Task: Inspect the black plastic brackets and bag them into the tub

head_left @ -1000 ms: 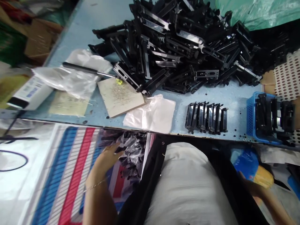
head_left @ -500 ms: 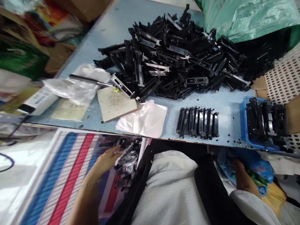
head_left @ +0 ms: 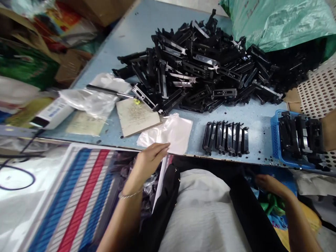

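Observation:
My left hand (head_left: 151,157) is at the table's front edge, fingers stretched out over the near edge of some clear plastic bags (head_left: 180,134). No grip on the bags can be made out. Low on the right, below the tabletop, my right hand (head_left: 269,182) is beside a blue plastic bag (head_left: 285,178); its fingers are partly lost in shadow. On the table, several black plastic parts (head_left: 225,138) with shiny metal strips stand in a row right of the clear bags. Behind them spreads a big heap of similar parts (head_left: 194,66).
A blue basket (head_left: 275,134) holding black parts stands at the right. Left on the table are a screwdriver (head_left: 105,90), a pale board (head_left: 136,120) and a white box (head_left: 54,113). A green bag (head_left: 283,24) lies back right. Under the table's left is a striped bag (head_left: 78,196).
My left hand has risen from the dark wrapped parts below the table to the clear bags at its edge. My right hand has shifted slightly near the blue bag.

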Demonstrator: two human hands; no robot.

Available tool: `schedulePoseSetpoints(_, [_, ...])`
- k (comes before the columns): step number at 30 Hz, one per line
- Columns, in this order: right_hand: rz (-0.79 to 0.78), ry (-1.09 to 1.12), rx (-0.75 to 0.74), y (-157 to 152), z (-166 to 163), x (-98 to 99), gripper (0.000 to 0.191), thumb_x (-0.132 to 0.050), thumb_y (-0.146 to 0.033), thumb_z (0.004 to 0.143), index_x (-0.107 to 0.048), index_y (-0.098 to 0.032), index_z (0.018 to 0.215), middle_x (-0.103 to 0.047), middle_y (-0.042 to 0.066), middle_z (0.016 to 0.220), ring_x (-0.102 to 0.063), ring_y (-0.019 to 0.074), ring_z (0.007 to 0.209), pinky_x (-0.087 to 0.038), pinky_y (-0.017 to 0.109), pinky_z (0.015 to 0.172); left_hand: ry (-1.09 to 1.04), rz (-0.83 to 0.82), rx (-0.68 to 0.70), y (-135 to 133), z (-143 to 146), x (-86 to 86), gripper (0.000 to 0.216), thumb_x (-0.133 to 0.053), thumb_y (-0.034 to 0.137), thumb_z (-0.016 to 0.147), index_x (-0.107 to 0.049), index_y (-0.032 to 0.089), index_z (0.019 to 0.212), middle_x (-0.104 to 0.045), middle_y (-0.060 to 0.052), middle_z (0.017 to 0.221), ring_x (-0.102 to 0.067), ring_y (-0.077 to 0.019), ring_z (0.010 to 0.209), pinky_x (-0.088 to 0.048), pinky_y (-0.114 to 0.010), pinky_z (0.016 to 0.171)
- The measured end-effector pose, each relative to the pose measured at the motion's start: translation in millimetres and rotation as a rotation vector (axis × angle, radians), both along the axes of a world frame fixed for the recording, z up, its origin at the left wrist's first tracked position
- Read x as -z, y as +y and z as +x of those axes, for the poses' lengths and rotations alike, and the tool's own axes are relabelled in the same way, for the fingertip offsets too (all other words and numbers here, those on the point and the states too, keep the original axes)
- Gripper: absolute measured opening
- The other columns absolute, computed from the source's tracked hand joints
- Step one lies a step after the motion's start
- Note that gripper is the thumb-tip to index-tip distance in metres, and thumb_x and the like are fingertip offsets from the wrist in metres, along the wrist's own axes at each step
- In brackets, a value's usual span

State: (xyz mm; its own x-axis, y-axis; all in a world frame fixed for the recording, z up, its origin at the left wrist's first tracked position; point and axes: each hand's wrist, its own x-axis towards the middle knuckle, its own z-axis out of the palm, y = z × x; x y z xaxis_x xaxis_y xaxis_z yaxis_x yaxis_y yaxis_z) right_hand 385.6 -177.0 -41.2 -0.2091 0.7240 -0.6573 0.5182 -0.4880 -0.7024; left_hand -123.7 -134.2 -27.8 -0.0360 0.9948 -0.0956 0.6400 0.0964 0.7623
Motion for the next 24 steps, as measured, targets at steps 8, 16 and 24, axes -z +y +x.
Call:
schedulePoseSetpoints(8, [0.561,0.267,-0.230,159,-180,-41.0,0.052,-0.057,0.009,0.080,-0.075,-0.025,0.115,-0.066,0.002,0.140,-0.038,0.0174,0.150,-0.046,0.036,0.114,0.166,0.099,-0.081,67,47,47.8,0.015,-0.062,0.023,0.086,-0.071,0.018,0.076,-0.068,-0.009,0.092,-0.066,-0.0218,0.084,-0.054,-0.034,0.077])
schedulePoseSetpoints(16, [0.474,0.321,-0.232,215,-210,-46.2,0.026,-0.074,0.001,0.077,-0.075,-0.018,0.094,-0.072,0.000,0.101,-0.060,0.0104,0.111,-0.052,0.012,0.076,-0.424,-0.138,-0.294,68,20,46.6,0.016,-0.069,0.031,0.074,-0.065,0.017,0.083,-0.065,0.000,0.071,-0.058,-0.0137,0.063,-0.044,-0.025,0.060])
schedulePoseSetpoints(24, [-0.363,0.718,0.060,114,-245,1.8,0.036,-0.079,-0.050,0.078,-0.065,-0.018,0.081,-0.067,0.003,0.065,-0.058,0.0128,0.050,-0.040,0.021,0.040,-0.303,-0.062,-0.231,61,16,46.2,0.011,-0.058,0.025,0.085,-0.067,0.019,0.085,-0.073,-0.004,0.080,-0.066,-0.0161,0.070,-0.053,-0.028,0.068])
